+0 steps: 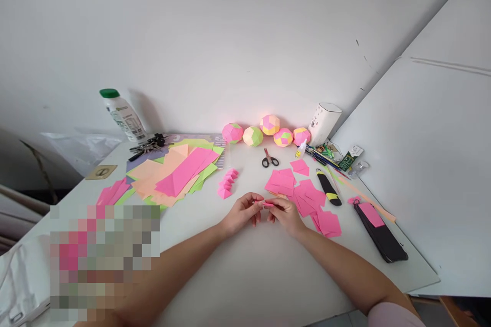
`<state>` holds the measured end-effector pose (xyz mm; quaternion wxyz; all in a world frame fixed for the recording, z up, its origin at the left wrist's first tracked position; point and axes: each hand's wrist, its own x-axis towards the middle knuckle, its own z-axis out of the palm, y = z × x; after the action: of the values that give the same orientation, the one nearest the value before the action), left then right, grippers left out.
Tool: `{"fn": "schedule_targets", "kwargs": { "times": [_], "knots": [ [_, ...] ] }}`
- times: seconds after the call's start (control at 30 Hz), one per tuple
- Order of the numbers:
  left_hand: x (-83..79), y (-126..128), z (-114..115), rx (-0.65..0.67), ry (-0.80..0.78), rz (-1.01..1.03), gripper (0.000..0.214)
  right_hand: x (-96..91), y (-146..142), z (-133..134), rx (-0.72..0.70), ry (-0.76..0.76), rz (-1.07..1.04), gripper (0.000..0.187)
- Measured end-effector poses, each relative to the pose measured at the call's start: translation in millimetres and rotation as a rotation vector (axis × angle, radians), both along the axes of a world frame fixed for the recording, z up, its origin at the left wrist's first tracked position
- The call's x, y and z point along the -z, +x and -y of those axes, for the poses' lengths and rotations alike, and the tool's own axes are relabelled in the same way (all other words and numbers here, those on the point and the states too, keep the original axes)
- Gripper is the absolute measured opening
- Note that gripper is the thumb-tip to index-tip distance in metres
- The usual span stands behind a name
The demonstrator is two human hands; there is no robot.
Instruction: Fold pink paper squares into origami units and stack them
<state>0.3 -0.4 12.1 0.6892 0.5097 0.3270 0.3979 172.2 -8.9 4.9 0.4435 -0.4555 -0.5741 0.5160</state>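
Note:
My left hand [241, 213] and my right hand [286, 214] meet over the middle of the white table [238, 271]. Both pinch a small folded pink paper piece [267, 205] between their fingertips. Just beyond the hands lies a row of folded pink paper units [227, 183]. To the right are several loose pink paper squares [307, 196].
A stack of pink, orange and green paper sheets [178, 173] lies at the left. Several paper balls [268, 133] line the wall, with scissors [269, 159], a glue bottle [300, 150], a utility knife [329, 188], pens, a black case [381, 237], keys [148, 144] and a white bottle [123, 115].

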Motion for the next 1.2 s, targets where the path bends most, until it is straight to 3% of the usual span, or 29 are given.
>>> {"fn": "schedule_targets", "kwargs": {
  "times": [0.2, 0.7, 0.97, 1.2],
  "knots": [
    [-4.4, -0.6, 0.6, 0.031, -0.009, -0.005, 0.034, -1.9, -0.1, -0.6, -0.007, -0.017, 0.012, 0.03],
    [-4.7, -0.6, 0.3, 0.047, 0.044, -0.023, 0.034, -5.9, -1.7, -0.7, -0.018, 0.018, 0.008, 0.022],
    [2.4, -1.1, -1.7, 0.04, 0.013, -0.012, 0.03, -2.9, -2.8, 0.3, 0.024, -0.001, 0.002, 0.018],
    [1.9, 2.9, -3.7, -0.021, -0.025, -0.055, 0.035, -0.5, -3.9, 6.7, 0.015, 0.056, 0.007, 0.045]
  ]
}}
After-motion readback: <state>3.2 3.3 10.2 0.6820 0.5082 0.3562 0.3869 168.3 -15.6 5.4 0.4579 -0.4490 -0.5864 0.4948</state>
